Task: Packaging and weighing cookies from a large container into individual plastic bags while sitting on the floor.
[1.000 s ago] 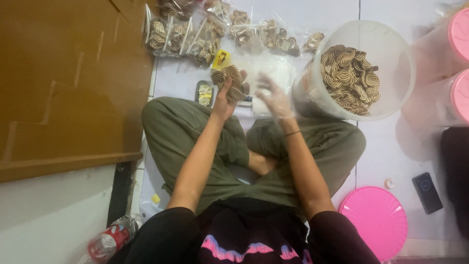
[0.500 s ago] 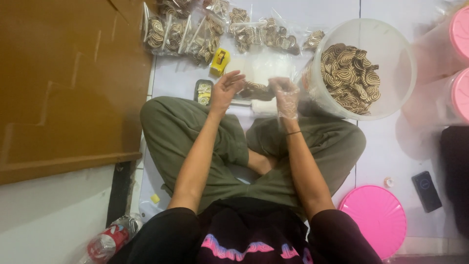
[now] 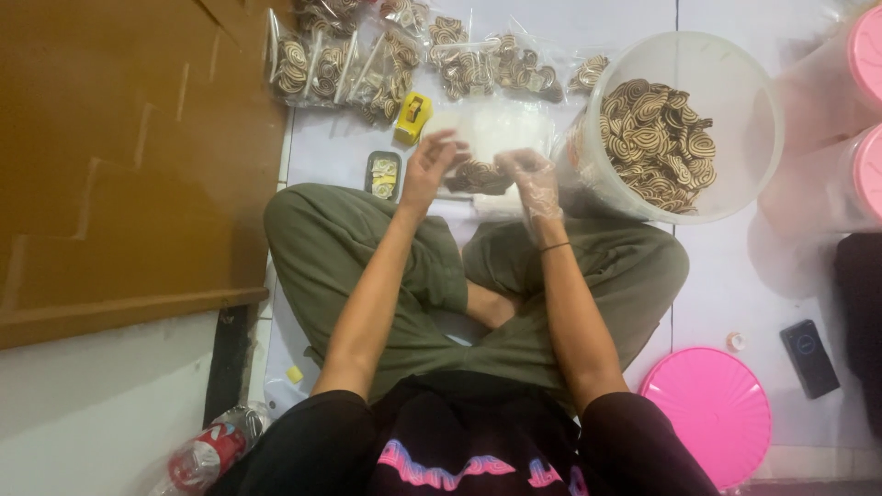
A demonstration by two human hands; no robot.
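Leftmost, a brown wooden panel (image 3: pixel 119 156) with stepped edges fills the far left, and a crumpled plastic bottle (image 3: pixel 207 452) with a red label lies near the person's left hip. Far from the person, a row of sealed clear bags of cookies (image 3: pixel 367 64) runs along the white tiled floor (image 3: pixel 717 276), glossy and crinkled. Just nearer sit a small yellow tape dispenser (image 3: pixel 412 117) and a small dark rectangular tray (image 3: pixel 382 174).

Beyond the crossed legs in olive trousers, the bare left hand (image 3: pixel 425 165) and the right hand (image 3: pixel 531 179), in a thin clear plastic glove, hold a small clear bag of swirl cookies (image 3: pixel 478 174) between them. Both hands' fingers curl in and pinch the bag's edges; the bag is soft, wrinkled, and shows brown-and-cream spiral discs inside.

Right of it stands a round translucent tub (image 3: pixel 726 101), half full of the same spiral cookies. Further right are pink-lidded jars (image 3: pixel 864 119), a round ribbed pink lid (image 3: pixel 712 413) and a dark phone (image 3: pixel 808 358).
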